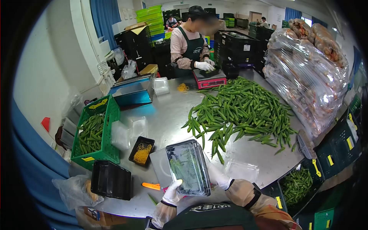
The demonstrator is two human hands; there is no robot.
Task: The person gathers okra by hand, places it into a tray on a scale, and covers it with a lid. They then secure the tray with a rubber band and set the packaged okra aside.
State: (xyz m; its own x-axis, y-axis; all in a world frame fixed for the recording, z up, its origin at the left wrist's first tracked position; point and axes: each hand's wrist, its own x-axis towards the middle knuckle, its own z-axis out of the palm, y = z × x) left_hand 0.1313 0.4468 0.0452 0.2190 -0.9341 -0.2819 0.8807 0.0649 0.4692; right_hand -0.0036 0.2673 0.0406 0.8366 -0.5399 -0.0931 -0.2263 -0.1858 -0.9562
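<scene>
A black plastic tray with a clear lid (186,165) is tilted up in front of me, and some green okra shows through the lid. My left hand (174,193), in a white glove, grips its lower left edge with the thumb on top. At the right edge is my gloved right hand (217,174), its fingers partly hidden behind the tray. Under the tray, the metal plate of a scale (158,161) shows. A big heap of loose okra (245,111) lies on the steel table just beyond.
Left are a green crate of okra (92,134), rubber bands (142,153) in a black tray, stacked black trays (111,180), clear lids (138,126) and an orange-handled knife (151,186). Across the table (168,115), a co-worker (189,42) handles a tray on a red scale (210,82). Wrapped bags (306,73) stand right.
</scene>
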